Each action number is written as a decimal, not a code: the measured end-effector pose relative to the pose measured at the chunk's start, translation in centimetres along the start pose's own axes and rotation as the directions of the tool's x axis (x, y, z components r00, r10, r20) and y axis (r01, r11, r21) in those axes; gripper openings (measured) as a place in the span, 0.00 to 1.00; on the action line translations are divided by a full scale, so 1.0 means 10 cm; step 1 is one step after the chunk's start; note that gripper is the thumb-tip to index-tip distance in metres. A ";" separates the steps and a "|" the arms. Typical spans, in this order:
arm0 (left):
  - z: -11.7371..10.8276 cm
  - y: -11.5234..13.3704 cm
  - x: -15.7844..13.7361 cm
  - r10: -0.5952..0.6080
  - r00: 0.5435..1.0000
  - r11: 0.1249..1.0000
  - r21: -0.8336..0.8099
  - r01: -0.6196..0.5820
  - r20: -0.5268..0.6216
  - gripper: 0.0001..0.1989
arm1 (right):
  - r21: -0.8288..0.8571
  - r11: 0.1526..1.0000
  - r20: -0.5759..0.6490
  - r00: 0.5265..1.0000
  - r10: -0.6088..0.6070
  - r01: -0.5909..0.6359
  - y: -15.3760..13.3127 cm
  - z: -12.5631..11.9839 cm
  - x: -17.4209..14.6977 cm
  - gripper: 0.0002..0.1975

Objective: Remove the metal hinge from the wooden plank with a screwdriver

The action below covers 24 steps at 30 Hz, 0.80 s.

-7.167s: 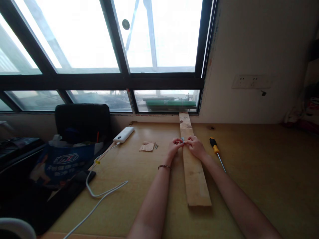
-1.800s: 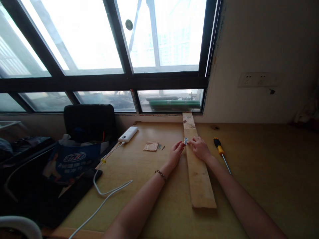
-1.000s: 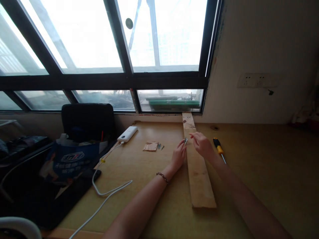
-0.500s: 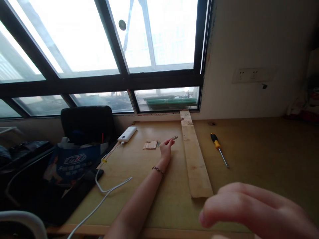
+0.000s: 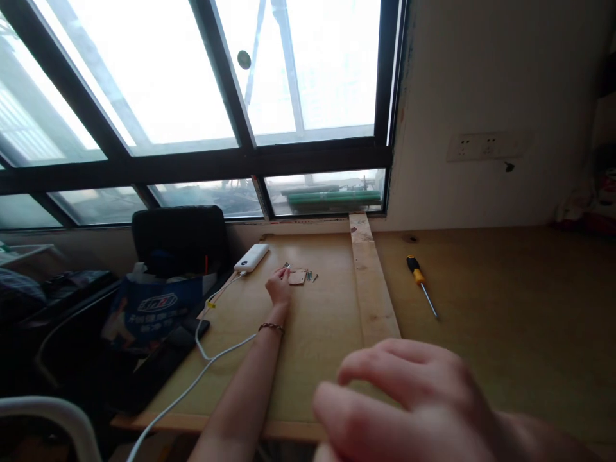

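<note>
Over the table, my left hand (image 5: 278, 287) pinches a small, flat metal piece (image 5: 287, 265) between thumb and fingers. Just right of that hand lies a thin, pinkish-tan square piece (image 5: 297, 278). Several small screws (image 5: 310, 277) rest beside the square's right edge. My right hand (image 5: 404, 398) is large and slightly blurred in the foreground, near the front of the table. Its fingers are loosely bent with a gap between them, and I see nothing in them. It covers the near end of a long wooden board (image 5: 373, 282).
A yellow and black screwdriver (image 5: 421, 282) lies right of the board. At the table's left edge is a white power bank (image 5: 251, 258) with a white cable (image 5: 192, 385) running toward me. Left of the table stands a black chair (image 5: 178, 231) with a blue bag (image 5: 149, 311).
My left hand has moved left with the metal piece, from near the board to the left side of the square. My right hand has come further left into view.
</note>
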<state>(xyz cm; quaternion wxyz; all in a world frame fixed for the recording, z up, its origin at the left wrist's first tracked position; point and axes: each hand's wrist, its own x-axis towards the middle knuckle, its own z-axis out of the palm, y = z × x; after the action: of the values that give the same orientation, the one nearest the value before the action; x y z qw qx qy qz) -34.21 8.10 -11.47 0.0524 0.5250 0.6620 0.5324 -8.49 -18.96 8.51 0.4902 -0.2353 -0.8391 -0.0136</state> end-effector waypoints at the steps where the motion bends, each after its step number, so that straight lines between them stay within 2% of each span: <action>1: -0.01 -0.01 -0.01 0.016 1.000 0.999 0.039 -0.017 0.012 0.14 | -0.041 0.998 0.064 0.997 -0.035 0.038 0.03 0.02 0.06 0.08; 3: -0.01 -0.01 -0.04 0.052 0.997 0.993 0.101 -0.058 0.058 0.14 | -0.113 0.990 0.103 0.992 -0.071 0.083 0.24 0.11 0.08 0.10; 4: 0.00 0.00 -0.05 0.078 0.993 0.988 0.125 -0.089 0.089 0.14 | -0.168 0.984 0.071 0.997 -0.043 0.055 0.42 0.18 0.02 0.10; 7: 0.03 0.03 -0.08 0.141 0.975 0.964 0.201 -0.175 0.171 0.14 | -0.323 0.944 0.043 0.995 0.089 -0.070 1.08 0.38 -0.37 0.09; 9: 0.04 0.05 -0.08 0.138 0.969 0.941 0.279 -0.193 0.206 0.13 | -0.410 0.900 0.056 0.981 0.188 -0.149 1.49 0.48 -0.71 0.10; 12: 0.04 0.04 -0.06 0.089 0.966 0.903 0.391 -0.181 0.241 0.13 | -0.438 0.843 0.013 0.935 0.354 -0.313 1.88 0.54 -1.12 0.11; 15: 0.06 0.00 -0.04 0.060 0.966 0.888 0.429 -0.167 0.251 0.12 | -0.390 0.790 -0.057 0.869 0.491 -0.472 2.02 0.53 -1.31 0.11; 17: 0.07 -0.03 -0.03 0.054 0.968 0.895 0.419 -0.156 0.245 0.11 | -0.376 0.763 -0.094 0.841 0.534 -0.526 2.05 0.53 -1.33 0.10; 24: 0.07 -0.08 -0.02 0.034 0.979 0.931 0.350 -0.104 0.200 0.09 | -0.344 0.745 -0.123 0.814 0.568 -0.571 2.09 0.54 -1.34 0.10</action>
<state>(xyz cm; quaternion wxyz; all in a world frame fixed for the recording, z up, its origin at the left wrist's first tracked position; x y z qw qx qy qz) -34.20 8.54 -12.51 0.0001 0.5972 0.7210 0.3514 1.12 -4.08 -9.74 0.4227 -0.5666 -0.7070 -0.0205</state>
